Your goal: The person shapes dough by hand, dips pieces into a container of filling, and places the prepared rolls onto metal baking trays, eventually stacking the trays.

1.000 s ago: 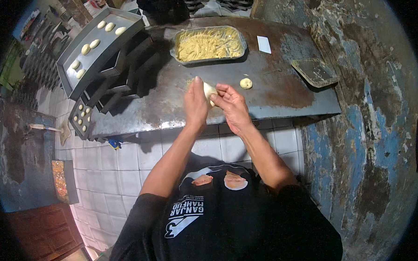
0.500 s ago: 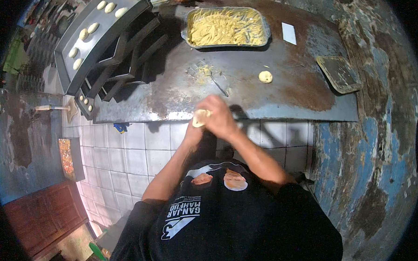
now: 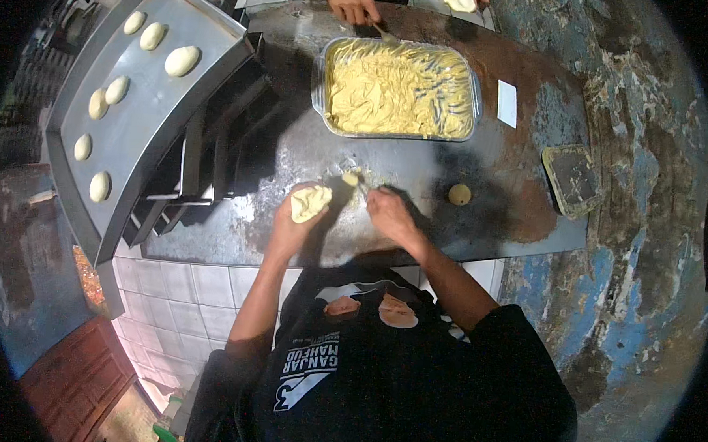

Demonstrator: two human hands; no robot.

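Left hand: left hand (image 3: 295, 218) was raised palm-up over the near edge of the dark rusty metal worktop (image 3: 404, 156), cupped round a flattened pale-yellow dough piece (image 3: 310, 202), holding it open like a small bowl.
Right hand: right hand (image 3: 387, 213) sat just right of it, fingers pinched on a thin metal utensil (image 3: 359, 185) w/ a yellow dab of filling at its tip; closed on the handle.
Doing it well (my view): keep the dough cupped & level, drop filling in the centre, not too much, so edges can seal w/o leaking.
Filling: rectangular foil tray of pale-yellow shredded filling (image 3: 398, 89) stood farther back on the worktop.
Nearby: small round dough ball (image 3: 459, 195) lay to the right; grey metal baking sheet w/ shaped dough pieces (image 3: 137, 125) at left.
Other person: another person's hand (image 3: 352, 1) reached in at the far edge.
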